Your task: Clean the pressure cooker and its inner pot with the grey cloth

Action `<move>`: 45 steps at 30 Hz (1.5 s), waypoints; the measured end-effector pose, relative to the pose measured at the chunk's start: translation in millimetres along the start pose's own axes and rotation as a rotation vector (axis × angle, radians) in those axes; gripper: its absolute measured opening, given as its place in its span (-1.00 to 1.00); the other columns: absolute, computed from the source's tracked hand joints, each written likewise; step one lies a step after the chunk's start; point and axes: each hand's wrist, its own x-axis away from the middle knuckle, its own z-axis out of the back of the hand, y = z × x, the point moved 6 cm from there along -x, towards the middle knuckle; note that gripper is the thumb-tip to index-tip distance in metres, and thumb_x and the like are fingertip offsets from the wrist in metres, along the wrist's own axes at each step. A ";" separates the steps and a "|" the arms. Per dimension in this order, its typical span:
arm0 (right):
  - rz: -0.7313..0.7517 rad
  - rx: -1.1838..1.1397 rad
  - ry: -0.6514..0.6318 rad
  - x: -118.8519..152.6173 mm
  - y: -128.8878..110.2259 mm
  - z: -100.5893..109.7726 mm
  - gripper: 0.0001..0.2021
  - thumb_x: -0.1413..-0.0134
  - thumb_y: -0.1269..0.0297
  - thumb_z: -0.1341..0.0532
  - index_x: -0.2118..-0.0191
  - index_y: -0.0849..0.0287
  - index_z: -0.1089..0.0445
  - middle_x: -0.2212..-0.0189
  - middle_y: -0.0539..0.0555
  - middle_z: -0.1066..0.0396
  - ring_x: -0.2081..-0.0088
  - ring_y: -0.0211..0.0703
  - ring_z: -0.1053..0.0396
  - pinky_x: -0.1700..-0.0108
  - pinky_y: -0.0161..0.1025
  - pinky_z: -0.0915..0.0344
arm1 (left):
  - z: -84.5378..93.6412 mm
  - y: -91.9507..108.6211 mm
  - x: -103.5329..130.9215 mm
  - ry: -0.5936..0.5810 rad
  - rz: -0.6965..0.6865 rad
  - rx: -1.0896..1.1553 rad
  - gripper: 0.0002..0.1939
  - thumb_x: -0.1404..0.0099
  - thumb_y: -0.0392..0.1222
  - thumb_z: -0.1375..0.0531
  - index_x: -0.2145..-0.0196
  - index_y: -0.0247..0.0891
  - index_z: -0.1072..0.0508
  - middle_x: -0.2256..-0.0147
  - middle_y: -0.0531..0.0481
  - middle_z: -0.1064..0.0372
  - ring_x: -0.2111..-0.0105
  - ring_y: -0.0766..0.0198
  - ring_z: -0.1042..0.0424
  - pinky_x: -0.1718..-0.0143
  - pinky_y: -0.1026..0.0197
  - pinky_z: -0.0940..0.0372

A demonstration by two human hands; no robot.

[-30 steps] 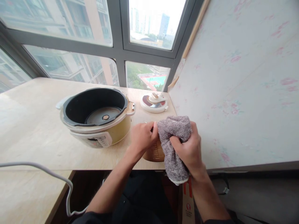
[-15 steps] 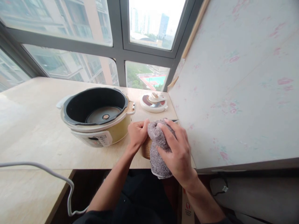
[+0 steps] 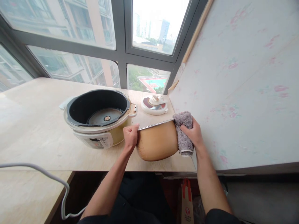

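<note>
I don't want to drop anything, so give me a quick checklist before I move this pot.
1. Left hand gripping the pot at its rim: ok.
2. Right hand holding the towel against the pot's side: ok.
3. Pot upright: not ok, it is tilted, opening turned away from view.
4. Pot's inside clean: cannot tell, hidden.
5. Lid off the cooker: ok, on the table.
6. Cord unplugged: cannot tell, plug not in view.

Right hand (image 3: pixel 192 132) and cloth (image 3: pixel 185 138) shifted right, farther from left hand (image 3: pixel 131 135); golden pot (image 3: pixel 157 141) now exposed between.
</note>
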 end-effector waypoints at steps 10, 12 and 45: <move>-0.358 -0.512 -0.256 1.8 84.5 -43.1 -0.42 0.22 0.18 -0.28 -0.04 0.16 -0.46 0.01 0.14 -0.57 -0.07 0.13 -0.49 -0.20 0.02 -0.34 | -4.6 -25.6 3.9 -0.096 0.035 0.112 -0.43 -0.12 0.08 -0.16 0.74 -0.17 0.12 0.69 0.14 0.25 0.63 0.43 0.24 0.54 0.23 0.26; -0.363 -0.573 -0.259 5.3 82.3 -39.0 -0.45 0.15 0.10 -0.28 -0.04 0.15 -0.46 0.01 0.14 -0.57 -0.05 0.14 -0.50 -0.18 0.05 -0.37 | -7.2 -31.2 5.1 -0.114 0.033 0.137 -0.42 -0.15 0.11 -0.14 0.75 -0.17 0.11 0.70 0.14 0.25 0.64 0.41 0.22 0.54 0.22 0.22; -0.019 -0.526 -0.094 76.9 50.6 21.2 -0.48 0.13 0.19 -0.43 -0.05 0.10 -0.52 -0.05 0.16 -0.52 -0.06 0.13 -0.48 -0.17 0.02 -0.37 | 0.5 -49.8 47.7 -0.148 0.670 0.344 -0.85 0.24 -0.23 -0.21 0.60 -0.26 -0.34 0.55 0.08 -0.23 0.48 0.32 -0.15 0.46 0.27 -0.11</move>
